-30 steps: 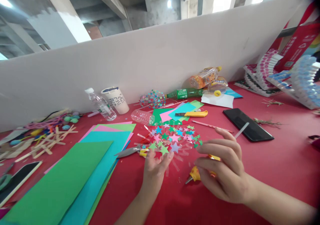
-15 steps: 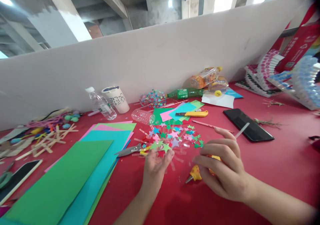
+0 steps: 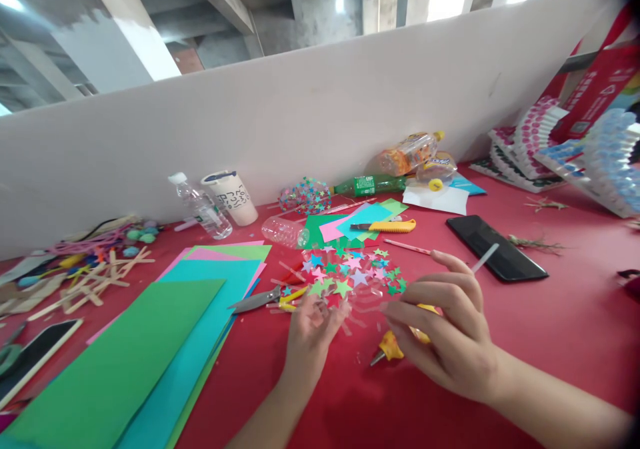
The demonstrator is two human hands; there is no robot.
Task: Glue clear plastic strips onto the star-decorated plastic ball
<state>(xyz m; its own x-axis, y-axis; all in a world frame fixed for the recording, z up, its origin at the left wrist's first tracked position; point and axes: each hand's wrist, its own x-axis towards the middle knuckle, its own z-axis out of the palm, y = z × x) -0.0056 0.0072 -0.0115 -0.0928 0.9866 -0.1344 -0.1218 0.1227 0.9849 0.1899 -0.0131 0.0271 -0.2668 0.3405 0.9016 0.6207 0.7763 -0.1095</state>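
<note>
My left hand (image 3: 315, 332) is at the near edge of a cluster of clear plastic strips covered in paper stars (image 3: 343, 289). Its thumb and fingers curl round the clear plastic, partly hidden. To the right, my right hand (image 3: 445, 329) has thumb and finger pinched near the strips; whatever is between the tips is too small to make out. Under that hand lies a yellow glue gun (image 3: 393, 344), its metal nozzle pointing left. A whitish glue stick (image 3: 485, 258) shows behind the index finger. Yellow-handled scissors (image 3: 260, 299) lie left of the stars.
Coloured paper sheets (image 3: 125, 349) cover the left side. A yellow box cutter (image 3: 393, 226) rests on small papers, with a black phone (image 3: 495, 248) farther right. Behind stand a water bottle (image 3: 205, 209) and a cup (image 3: 233, 199); a green bottle (image 3: 370, 184) lies by the white partition (image 3: 300, 122).
The star-covered strips have shifted slightly right and away, and a red star by my left fingers has gone from sight. My right hand has hardly moved.
</note>
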